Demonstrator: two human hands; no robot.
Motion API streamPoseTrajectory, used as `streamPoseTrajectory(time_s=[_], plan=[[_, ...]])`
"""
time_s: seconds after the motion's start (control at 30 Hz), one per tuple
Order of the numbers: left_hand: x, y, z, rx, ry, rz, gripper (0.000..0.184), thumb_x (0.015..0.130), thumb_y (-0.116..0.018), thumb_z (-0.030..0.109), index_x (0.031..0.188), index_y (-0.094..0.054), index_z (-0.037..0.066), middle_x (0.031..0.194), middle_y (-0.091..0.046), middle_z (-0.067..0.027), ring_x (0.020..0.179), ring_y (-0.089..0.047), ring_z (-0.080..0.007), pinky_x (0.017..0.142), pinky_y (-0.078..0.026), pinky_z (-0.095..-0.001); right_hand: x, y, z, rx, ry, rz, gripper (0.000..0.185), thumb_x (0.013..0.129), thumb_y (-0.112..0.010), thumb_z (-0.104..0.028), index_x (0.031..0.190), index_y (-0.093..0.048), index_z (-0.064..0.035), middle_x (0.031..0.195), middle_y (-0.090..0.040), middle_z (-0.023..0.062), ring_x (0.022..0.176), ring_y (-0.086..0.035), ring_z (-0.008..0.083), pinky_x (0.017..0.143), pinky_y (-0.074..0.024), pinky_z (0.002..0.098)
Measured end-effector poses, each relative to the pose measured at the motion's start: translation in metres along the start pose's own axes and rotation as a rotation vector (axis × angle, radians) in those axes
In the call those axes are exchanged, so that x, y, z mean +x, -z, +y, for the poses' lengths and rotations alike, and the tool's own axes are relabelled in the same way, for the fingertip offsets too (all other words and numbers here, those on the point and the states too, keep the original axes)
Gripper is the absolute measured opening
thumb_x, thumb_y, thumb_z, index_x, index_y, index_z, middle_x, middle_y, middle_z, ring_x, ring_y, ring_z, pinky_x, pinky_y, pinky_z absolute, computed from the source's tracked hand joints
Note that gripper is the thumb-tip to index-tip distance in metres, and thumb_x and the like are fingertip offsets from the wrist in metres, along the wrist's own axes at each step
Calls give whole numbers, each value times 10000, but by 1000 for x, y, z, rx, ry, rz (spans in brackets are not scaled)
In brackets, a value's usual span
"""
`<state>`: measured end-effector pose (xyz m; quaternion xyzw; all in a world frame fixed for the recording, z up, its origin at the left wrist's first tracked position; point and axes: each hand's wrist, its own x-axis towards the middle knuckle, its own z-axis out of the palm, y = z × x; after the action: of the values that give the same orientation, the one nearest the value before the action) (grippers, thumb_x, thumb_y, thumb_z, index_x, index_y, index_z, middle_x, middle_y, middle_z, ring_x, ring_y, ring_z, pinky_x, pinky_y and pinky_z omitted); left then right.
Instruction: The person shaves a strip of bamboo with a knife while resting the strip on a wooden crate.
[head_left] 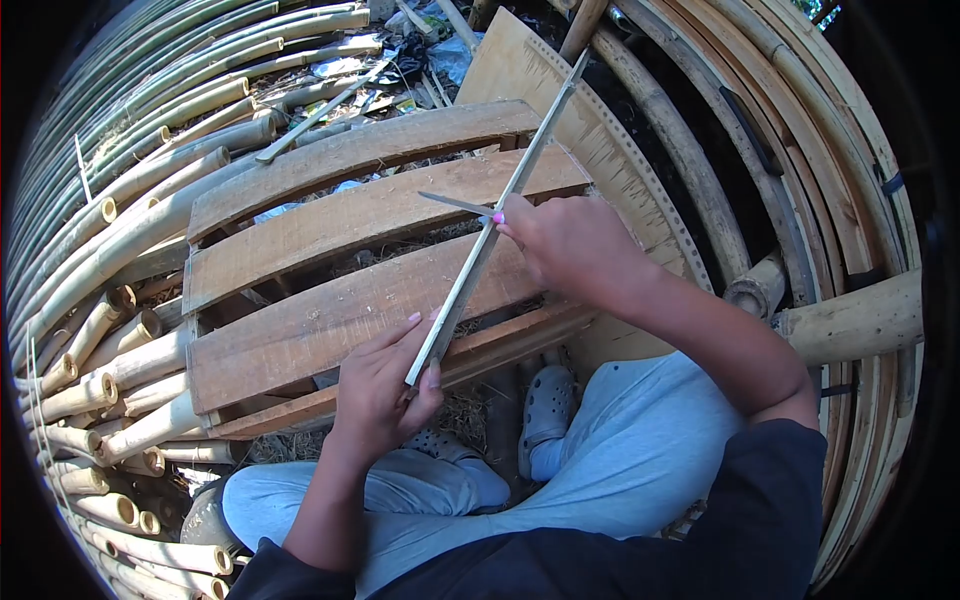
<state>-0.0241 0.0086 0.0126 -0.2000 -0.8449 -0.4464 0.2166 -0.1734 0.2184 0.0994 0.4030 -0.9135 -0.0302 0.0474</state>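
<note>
A long split bamboo strip [537, 145] runs diagonally over a slatted wooden bench [330, 240], its far end pointing up and away. My left hand [382, 385] is closed around the strip's near end, thumb on one side and fingers on the other. My right hand [575, 245] grips a knife [455, 204] about midway along the strip. The knife's thin blade points left across the strip, touching or very close to it. Something pink shows at my right fingertips; most of the knife's handle is hidden in the hand.
Stacked bamboo poles [130, 365] fill the left side. Behind the bench lie rubbish and plastic scraps [395, 75]. A plywood board [520, 65] leans at the bench's far right. Long wooden planks [800, 130] and a thick bamboo pole [850, 318] are on the right.
</note>
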Motion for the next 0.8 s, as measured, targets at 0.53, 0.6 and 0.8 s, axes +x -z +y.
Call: streamPoseTrajectory(time_s=[0.53, 0.6, 0.8], plan=[[1, -1, -1, 11, -17, 6, 436, 807, -628, 26, 1225, -609, -97, 1063, -708, -213, 947, -719, -364, 1002, -542, -449, 7, 1, 22, 98, 115, 40, 255, 988, -565, -273, 849, -624, -68, 621, -641, 152, 613, -685, 338, 550, -532, 445], [0, 1, 0, -1, -1, -4, 436, 806, -629, 24, 1225, -610, -97, 1069, -709, -212, 956, -717, -365, 1002, -541, -447, 15, -9, 41, 30, -28, 84, 270, 988, -561, -287, 847, -640, -71, 617, -638, 153, 611, -684, 339, 551, -531, 447], [1, -1, -2, 7, -23, 7, 451, 800, -635, 16, 1236, -603, -96, 1069, -710, -208, 957, -718, -359, 1000, -544, -441, 6, -11, -4, 57, 68, 188, 391, 992, -532, -328, 717, -668, -85, 536, -599, 138, 530, -660, 320, 501, -521, 441]])
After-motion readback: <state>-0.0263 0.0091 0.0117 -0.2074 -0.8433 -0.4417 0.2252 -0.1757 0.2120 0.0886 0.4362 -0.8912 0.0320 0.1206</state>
